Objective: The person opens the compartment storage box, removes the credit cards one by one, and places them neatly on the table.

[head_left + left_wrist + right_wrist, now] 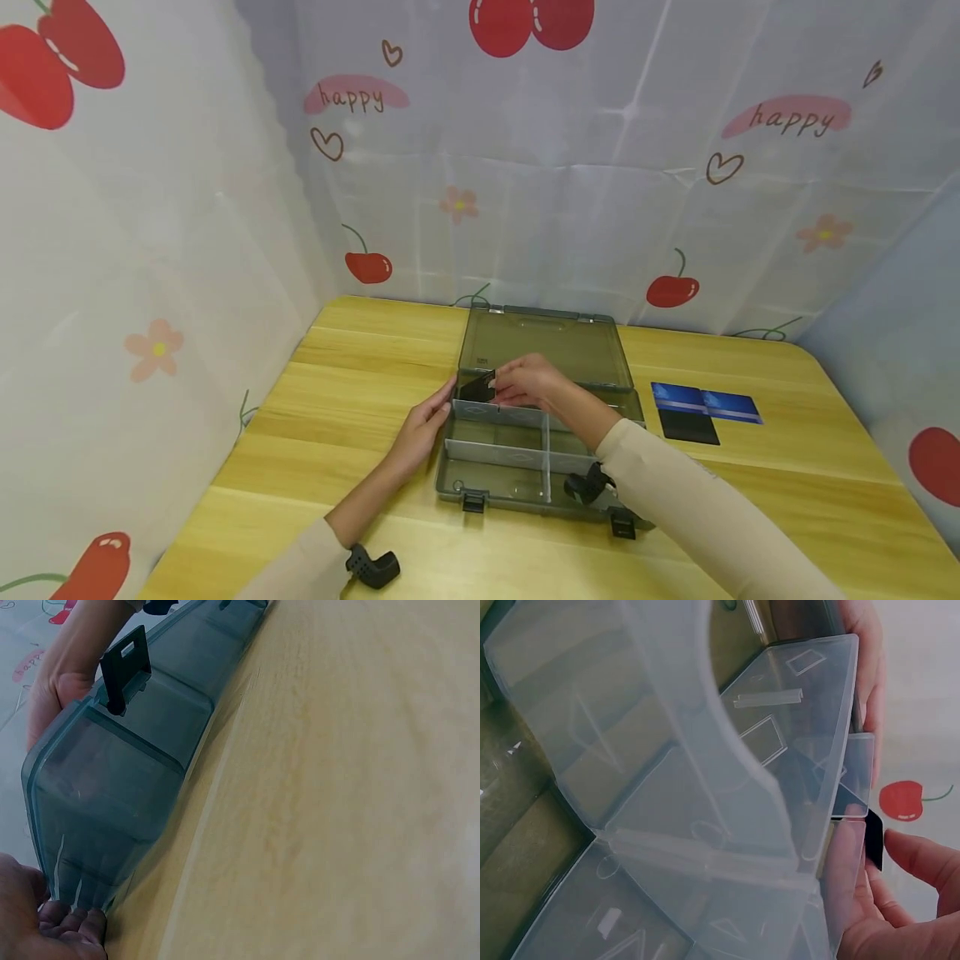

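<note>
A grey translucent compartment box (517,502) lies with its lid (547,348) laid back. My right hand (531,382) pinches a black card (477,388) between thumb and fingers at the back left compartment. In the right wrist view, only a dark edge of the card (874,841) shows beside the clear divider (772,727). My left hand (417,433) rests against the box's left side wall with fingers extended. Seen from the left wrist, its fingertips (75,921) touch the end wall near the tabletop.
Right of the box, two blue cards (678,397) and a black card (688,427) lie on the wooden table (360,375). Two dark latches (473,502) stick out at the box's front. A patterned curtain (555,217) hangs behind the table.
</note>
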